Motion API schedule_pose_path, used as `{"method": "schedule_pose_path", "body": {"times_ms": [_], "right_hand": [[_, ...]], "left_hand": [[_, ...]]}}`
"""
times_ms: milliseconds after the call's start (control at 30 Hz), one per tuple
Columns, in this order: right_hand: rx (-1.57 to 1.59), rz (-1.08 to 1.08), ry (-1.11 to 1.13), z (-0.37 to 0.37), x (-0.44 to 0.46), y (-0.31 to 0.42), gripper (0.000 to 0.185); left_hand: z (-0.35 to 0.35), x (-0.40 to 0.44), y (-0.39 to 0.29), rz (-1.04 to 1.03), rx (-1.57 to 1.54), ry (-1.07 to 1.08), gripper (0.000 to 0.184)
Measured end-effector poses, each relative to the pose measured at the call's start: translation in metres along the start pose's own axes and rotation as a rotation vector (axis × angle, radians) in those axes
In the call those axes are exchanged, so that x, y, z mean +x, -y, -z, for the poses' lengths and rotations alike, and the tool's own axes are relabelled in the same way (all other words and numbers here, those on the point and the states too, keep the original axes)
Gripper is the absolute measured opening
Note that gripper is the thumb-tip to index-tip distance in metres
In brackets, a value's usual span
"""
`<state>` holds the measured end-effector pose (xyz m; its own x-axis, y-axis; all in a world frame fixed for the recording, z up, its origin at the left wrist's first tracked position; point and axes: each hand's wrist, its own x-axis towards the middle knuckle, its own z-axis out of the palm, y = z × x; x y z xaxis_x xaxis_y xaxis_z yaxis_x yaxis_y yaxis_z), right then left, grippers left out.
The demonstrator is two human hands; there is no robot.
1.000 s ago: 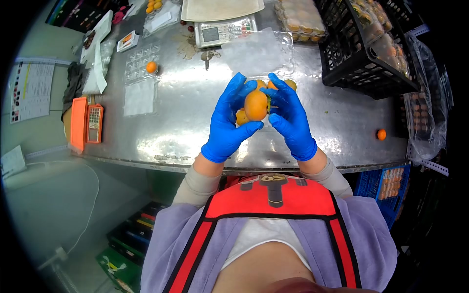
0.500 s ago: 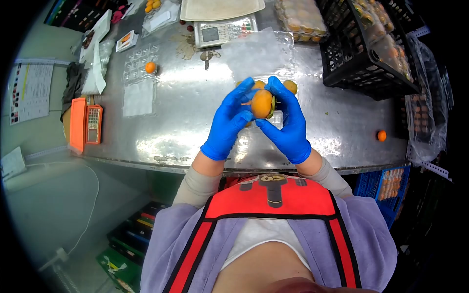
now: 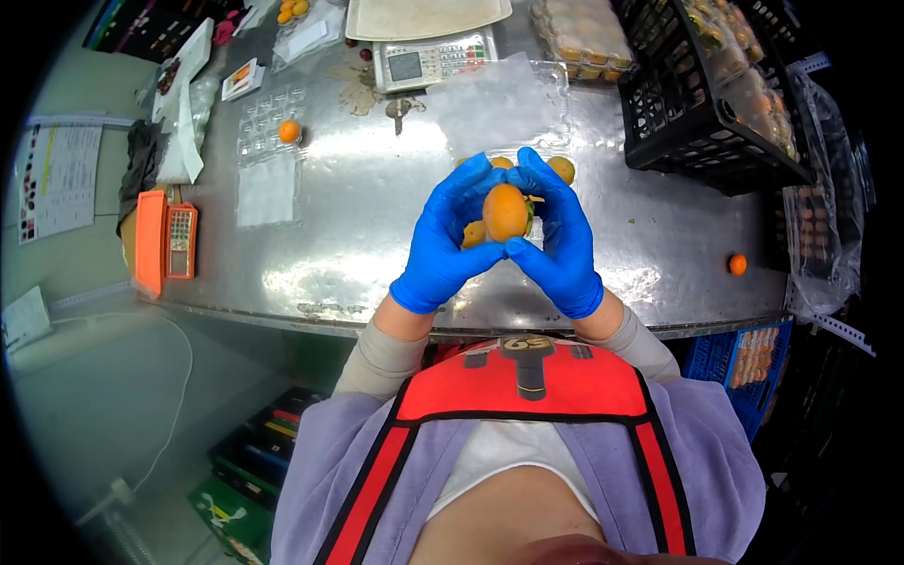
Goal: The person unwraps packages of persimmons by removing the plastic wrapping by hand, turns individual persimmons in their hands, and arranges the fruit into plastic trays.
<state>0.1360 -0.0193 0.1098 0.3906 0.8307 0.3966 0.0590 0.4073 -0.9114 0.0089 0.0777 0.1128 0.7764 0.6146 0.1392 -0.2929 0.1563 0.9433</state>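
Between my two blue-gloved hands is an orange persimmon (image 3: pixel 506 211), its green calyx facing right. My left hand (image 3: pixel 447 235) cups it from the left, thumb curled beneath it. From the other side my right hand (image 3: pixel 563 235) closes round it, its thumb tip close to the left thumb. Several more orange-yellow fruits lie just behind and under the hands; one fruit (image 3: pixel 561 170) shows beyond the right fingers, another fruit (image 3: pixel 474 234) beside the left palm. The hands partly hide them and whatever is beneath.
A white scale (image 3: pixel 435 61) stands at the back, near a clear plastic sheet (image 3: pixel 499 104). Clear trays (image 3: pixel 267 193) and an orange fruit (image 3: pixel 289 131) lie left. An orange-cased device (image 3: pixel 168 240) sits at the left edge. Right are a black crate (image 3: pixel 702 132) and a loose fruit (image 3: pixel 736 265).
The persimmon has turned slightly and moved a little down toward me. Both thumbs have come closer together beneath it, and more of the fruit beside my left palm shows.
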Motion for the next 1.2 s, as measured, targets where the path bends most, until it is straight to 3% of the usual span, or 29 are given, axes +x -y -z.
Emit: {"method": "schedule_pose_path", "body": {"times_ms": [200, 267, 467, 667, 733, 900, 1067, 1200], "right_hand": [[-0.073, -0.178, -0.028, 0.008, 0.012, -0.001, 0.041], [0.257, -0.484, -0.147, 0.018, 0.024, -0.008, 0.030], [0.158, -0.402, -0.304, 0.019, 0.030, -0.009, 0.029], [0.181, -0.401, -0.171, 0.015, 0.019, -0.006, 0.035], [0.120, -0.332, -0.037, 0.014, 0.013, -0.011, 0.037], [0.056, -0.362, -0.077, 0.010, 0.010, -0.020, 0.027], [0.151, -0.612, -0.072, 0.021, 0.024, -0.032, 0.018], [0.112, -0.561, -0.134, 0.034, 0.021, -0.036, 0.021]], "left_hand": [[0.007, -0.003, 0.009, -0.133, 0.361, 0.079, 0.084], [0.006, -0.003, 0.010, -0.166, 0.339, 0.079, 0.084], [0.011, 0.001, 0.007, -0.240, 0.362, 0.050, 0.082], [0.017, 0.005, 0.011, -0.260, 0.427, 0.058, 0.080], [0.017, 0.007, 0.012, -0.265, 0.446, 0.066, 0.079], [0.018, 0.006, 0.016, -0.266, 0.615, 0.060, 0.074], [0.016, 0.001, 0.028, -0.173, 0.506, 0.046, 0.073], [0.015, 0.005, 0.026, -0.203, 0.499, 0.065, 0.074]]}}
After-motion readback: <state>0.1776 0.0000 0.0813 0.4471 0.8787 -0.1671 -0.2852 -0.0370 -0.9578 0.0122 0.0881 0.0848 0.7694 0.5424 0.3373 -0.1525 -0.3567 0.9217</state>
